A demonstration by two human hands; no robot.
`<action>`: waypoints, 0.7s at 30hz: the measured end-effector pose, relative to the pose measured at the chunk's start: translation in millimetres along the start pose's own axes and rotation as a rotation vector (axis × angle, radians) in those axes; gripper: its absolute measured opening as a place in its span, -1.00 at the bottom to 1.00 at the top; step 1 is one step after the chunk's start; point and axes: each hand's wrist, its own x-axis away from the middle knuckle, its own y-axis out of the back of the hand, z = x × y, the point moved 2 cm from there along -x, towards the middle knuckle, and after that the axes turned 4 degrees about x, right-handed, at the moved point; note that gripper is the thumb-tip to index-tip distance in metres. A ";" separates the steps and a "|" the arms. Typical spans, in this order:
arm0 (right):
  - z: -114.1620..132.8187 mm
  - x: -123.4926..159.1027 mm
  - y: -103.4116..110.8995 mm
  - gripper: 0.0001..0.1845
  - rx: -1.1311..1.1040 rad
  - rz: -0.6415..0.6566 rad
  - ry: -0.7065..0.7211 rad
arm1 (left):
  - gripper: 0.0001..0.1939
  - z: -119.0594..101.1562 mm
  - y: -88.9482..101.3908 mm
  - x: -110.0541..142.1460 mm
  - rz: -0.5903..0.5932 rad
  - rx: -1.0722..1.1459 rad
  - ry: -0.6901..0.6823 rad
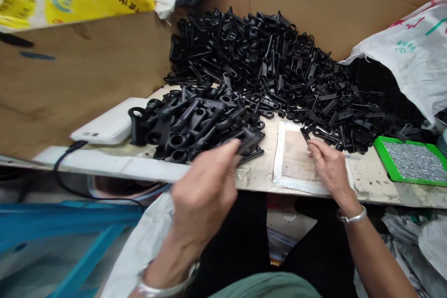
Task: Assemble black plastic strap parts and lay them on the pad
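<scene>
My left hand (206, 186) hovers at the table's front edge, fingers pinched on a black plastic part (250, 142) at the near side of a small stack of black parts (195, 123). My right hand (330, 167) rests on a worn square mat (296, 158), fingertips pinching the end of a thin black strip (306, 136) from the big heap of black plastic parts (279, 70) behind. Both wrists carry silver bangles.
A green tray of small metal bits (414, 160) sits at the right. A white phone (108, 125) with a black cable lies at the left. Cardboard walls (80, 79) enclose the table; white and yellow bags hang around. A blue frame (70, 237) stands lower left.
</scene>
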 end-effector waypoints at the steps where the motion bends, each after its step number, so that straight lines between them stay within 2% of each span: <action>1: -5.7 -6.9 10.1 -0.74 0.214 -0.072 0.045 | -0.64 3.1 10.1 -11.0 -0.069 -0.128 -0.083; 3: -18.2 -20.3 27.5 -0.73 0.575 -0.151 0.080 | -0.61 13.6 24.5 -35.8 -0.174 -0.369 -0.193; 6: -35.3 -38.4 43.0 -0.73 0.863 -0.108 0.068 | -0.64 36.2 30.6 -72.3 -0.222 -0.574 -0.202; 8: -44.0 -47.8 47.0 -0.72 0.937 -0.019 0.047 | -0.65 51.7 27.5 -90.3 -0.152 -0.628 -0.140; 11: -51.9 -56.7 49.6 -0.72 0.944 0.060 0.020 | -0.68 67.9 22.7 -104.0 -0.004 -0.658 -0.046; 13: -53.5 -58.1 51.3 -0.73 0.927 0.058 0.018 | -0.70 69.9 23.1 -105.4 0.026 -0.632 -0.043; 14: -53.1 -57.1 52.3 -0.73 0.912 0.043 0.030 | -0.73 67.3 24.0 -103.9 0.004 -0.604 -0.068; 16: -49.5 -51.6 54.0 -0.74 0.827 -0.036 0.109 | -0.78 55.1 24.3 -95.6 -0.097 -0.539 -0.143; 18: -44.5 -43.0 54.5 -0.76 0.667 -0.123 0.243 | -0.80 35.9 16.5 -80.0 -0.171 -0.461 -0.241; 19: -42.8 -38.5 53.9 -0.77 0.583 -0.142 0.311 | -0.78 25.5 8.1 -70.1 -0.156 -0.410 -0.287; 21: -43.0 -31.7 51.6 -0.76 0.499 -0.120 0.398 | -0.80 6.8 -17.2 -48.3 0.019 -0.262 -0.384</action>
